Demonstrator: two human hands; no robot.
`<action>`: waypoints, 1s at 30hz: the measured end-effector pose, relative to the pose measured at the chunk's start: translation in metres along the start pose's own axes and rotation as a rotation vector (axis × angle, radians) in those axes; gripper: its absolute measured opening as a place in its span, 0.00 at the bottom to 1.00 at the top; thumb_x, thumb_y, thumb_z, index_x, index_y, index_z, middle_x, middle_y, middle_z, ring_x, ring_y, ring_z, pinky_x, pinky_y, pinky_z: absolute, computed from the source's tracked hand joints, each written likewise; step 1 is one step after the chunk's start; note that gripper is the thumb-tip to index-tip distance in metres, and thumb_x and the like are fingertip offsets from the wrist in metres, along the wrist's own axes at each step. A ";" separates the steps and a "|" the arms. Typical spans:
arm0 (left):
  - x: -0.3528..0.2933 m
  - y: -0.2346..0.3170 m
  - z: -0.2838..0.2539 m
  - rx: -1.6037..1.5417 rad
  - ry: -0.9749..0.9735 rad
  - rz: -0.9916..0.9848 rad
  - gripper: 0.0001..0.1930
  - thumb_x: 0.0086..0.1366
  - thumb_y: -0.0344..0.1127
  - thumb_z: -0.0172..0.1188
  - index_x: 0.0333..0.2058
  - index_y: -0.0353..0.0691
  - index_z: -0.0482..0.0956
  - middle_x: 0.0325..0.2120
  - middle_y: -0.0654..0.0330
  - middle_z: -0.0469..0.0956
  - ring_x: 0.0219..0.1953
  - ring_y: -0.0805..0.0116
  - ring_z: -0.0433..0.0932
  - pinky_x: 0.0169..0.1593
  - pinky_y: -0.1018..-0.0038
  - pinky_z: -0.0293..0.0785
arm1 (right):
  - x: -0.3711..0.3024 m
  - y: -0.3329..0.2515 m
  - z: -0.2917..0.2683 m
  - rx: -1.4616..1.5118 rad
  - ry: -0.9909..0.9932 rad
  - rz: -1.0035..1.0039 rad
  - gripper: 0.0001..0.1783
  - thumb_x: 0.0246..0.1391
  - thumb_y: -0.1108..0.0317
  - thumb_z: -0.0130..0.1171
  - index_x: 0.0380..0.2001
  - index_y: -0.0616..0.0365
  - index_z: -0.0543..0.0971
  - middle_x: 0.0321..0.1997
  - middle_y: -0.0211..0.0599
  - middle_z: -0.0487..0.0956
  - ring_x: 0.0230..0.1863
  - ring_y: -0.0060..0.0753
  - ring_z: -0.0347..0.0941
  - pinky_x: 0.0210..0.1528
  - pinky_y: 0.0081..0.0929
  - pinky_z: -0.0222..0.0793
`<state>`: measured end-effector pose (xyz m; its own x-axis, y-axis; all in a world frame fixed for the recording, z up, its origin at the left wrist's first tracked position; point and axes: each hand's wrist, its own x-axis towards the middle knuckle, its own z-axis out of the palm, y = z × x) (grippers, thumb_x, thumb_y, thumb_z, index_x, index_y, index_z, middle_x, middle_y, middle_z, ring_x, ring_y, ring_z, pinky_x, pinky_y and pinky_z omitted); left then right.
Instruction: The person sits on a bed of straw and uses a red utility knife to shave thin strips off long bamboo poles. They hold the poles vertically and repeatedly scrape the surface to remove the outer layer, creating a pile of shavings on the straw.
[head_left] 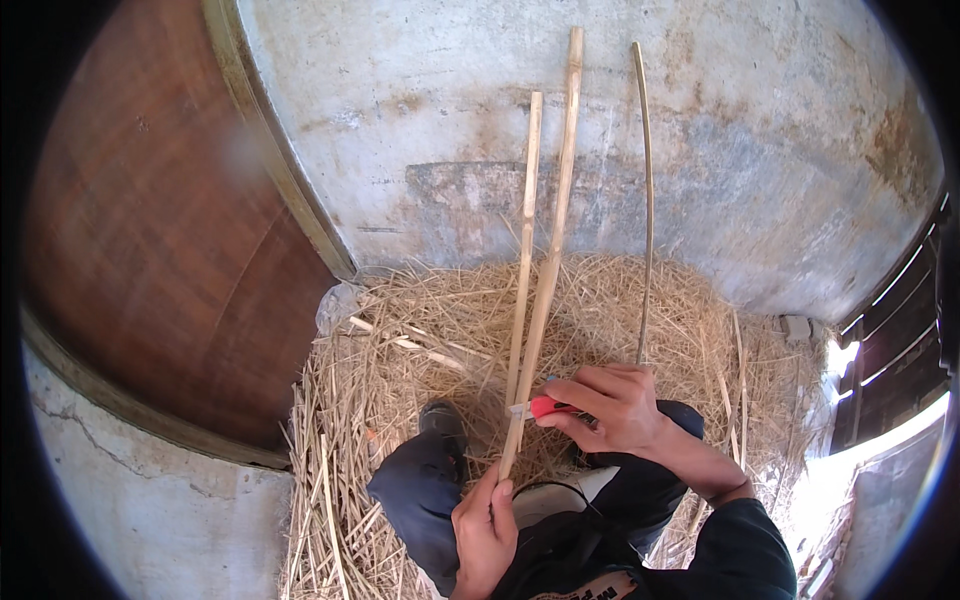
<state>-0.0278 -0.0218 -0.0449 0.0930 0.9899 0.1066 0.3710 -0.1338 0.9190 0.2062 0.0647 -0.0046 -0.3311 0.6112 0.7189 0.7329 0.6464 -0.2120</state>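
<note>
My left hand is closed round the lower end of a long, pale bamboo strip, which slants up and away toward the wall. In my right hand is a utility knife with a red handle. Its short blade meets the strip a little above my left hand. Close along the left side of the long strip runs a shorter bamboo strip; its lower end is partly hidden behind the held strip.
A thin, darker bamboo stick stands upright to the right. Straw-like shavings cover the floor around my legs. A stained concrete wall rises ahead, a brown wooden panel on the left. Dark slats stand at the right.
</note>
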 end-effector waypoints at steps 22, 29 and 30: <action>0.007 -0.006 -0.007 -0.218 -0.045 -0.026 0.15 0.81 0.32 0.57 0.58 0.30 0.83 0.24 0.66 0.72 0.26 0.82 0.67 0.30 0.80 0.63 | -0.021 -0.013 0.002 0.128 0.005 0.117 0.17 0.54 0.55 0.78 0.42 0.52 0.88 0.30 0.29 0.83 0.22 0.31 0.79 0.23 0.25 0.72; 0.017 0.007 -0.001 -0.153 0.036 0.109 0.14 0.75 0.28 0.64 0.56 0.31 0.84 0.29 0.55 0.83 0.25 0.76 0.72 0.29 0.76 0.70 | -0.035 -0.031 0.011 0.093 -0.037 0.033 0.22 0.50 0.51 0.79 0.44 0.50 0.87 0.24 0.23 0.76 0.18 0.27 0.74 0.20 0.25 0.69; 0.018 0.008 0.000 -0.139 0.053 0.141 0.15 0.74 0.28 0.65 0.56 0.31 0.83 0.30 0.54 0.83 0.24 0.75 0.72 0.29 0.76 0.70 | -0.036 -0.031 0.012 0.096 -0.032 0.030 0.22 0.50 0.51 0.79 0.44 0.50 0.87 0.24 0.23 0.76 0.18 0.27 0.74 0.20 0.25 0.69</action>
<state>-0.0226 -0.0052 -0.0356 0.0853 0.9633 0.2543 0.2263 -0.2673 0.9367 0.1882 0.0280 -0.0314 -0.3299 0.6446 0.6897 0.6832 0.6672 -0.2968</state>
